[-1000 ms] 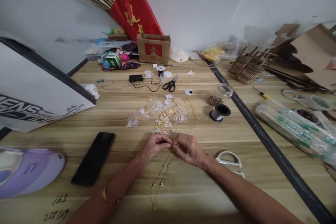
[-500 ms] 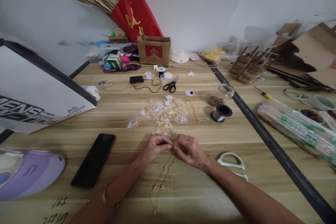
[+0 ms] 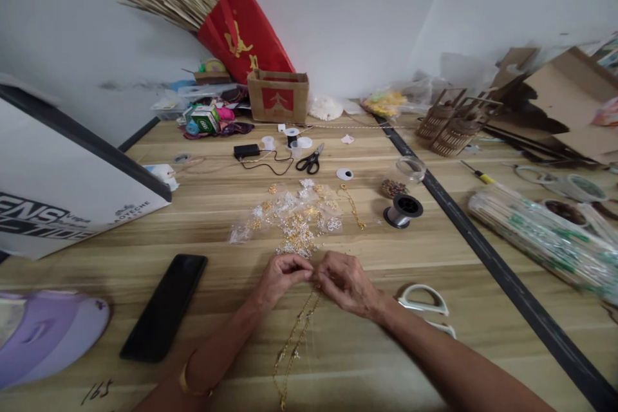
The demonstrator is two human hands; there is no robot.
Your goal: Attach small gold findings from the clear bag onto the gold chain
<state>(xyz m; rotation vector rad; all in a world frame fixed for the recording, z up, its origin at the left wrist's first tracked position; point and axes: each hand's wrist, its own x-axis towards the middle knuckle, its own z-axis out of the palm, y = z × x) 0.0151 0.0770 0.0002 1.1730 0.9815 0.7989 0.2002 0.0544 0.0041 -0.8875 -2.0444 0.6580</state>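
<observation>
My left hand (image 3: 284,277) and my right hand (image 3: 345,280) meet in the middle of the wooden table, fingertips pinched close together. A thin gold chain necklace (image 3: 295,335) with small charms hangs in a loop from my right fingertips toward me. What lies between my left thumb and finger is too small to make out. Just beyond the hands is a pile of gold and silver beads (image 3: 297,235) among small clear plastic bags (image 3: 290,203). A short gold chain (image 3: 355,207) lies to the right of the bags.
A black phone (image 3: 164,308) and a purple visor (image 3: 62,331) lie at left. White-handled scissors (image 3: 423,299) rest partly under my right forearm. Farther back are a wire spool (image 3: 403,210), a jar of beads (image 3: 396,187) and black scissors (image 3: 309,161). A white box (image 3: 77,180) stands at left.
The view has shifted slightly, so the table things sit a little lower and more to the left. Both hands keep their pinched pose, and the necklace still hangs from the right fingers.
</observation>
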